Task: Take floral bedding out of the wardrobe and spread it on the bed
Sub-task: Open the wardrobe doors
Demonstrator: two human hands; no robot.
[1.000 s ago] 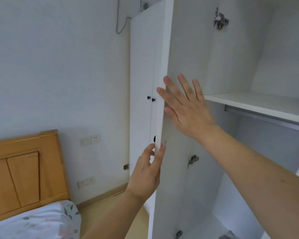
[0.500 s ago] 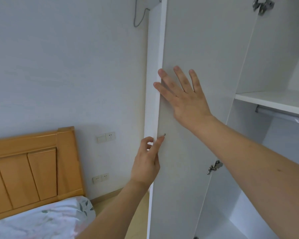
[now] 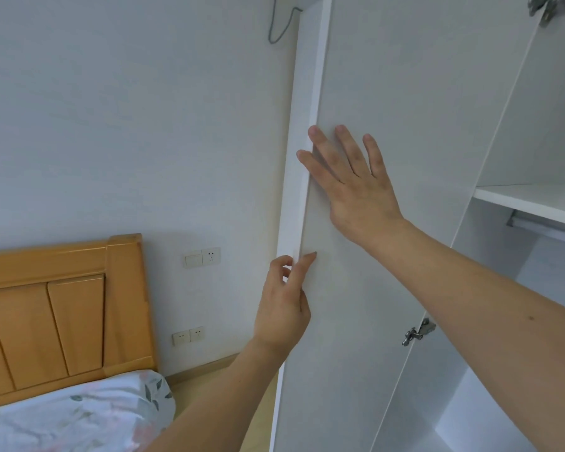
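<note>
1. Now swung wide, the tall white laminate wardrobe door [image 3: 388, 223] stands almost flat to the camera, further open than a second ago, when its inner face was still angled and the neighbouring doors' black knobs showed behind it.
2. Flat against the door's inner face near its free edge, the right hand [image 3: 349, 181] presses with fingers straight and spread, gripping nothing.
3. Below it, the left hand [image 3: 282, 308] pinches the door's edge between thumb and curled fingers.
4. Beyond the door, the white wardrobe interior [image 3: 535, 197] shows a bare shelf and a metal hanging rail; no floral bedding is visible inside from this angle, so its place cannot be told.
5. At lower left, a floral-printed white fabric [image 3: 79, 415] already lies on the bed beneath the orange-brown wooden headboard [image 3: 62, 305].
6. With the opening cleared, the search inside the wardrobe looks to be the next step; the task is barely begun.
</note>
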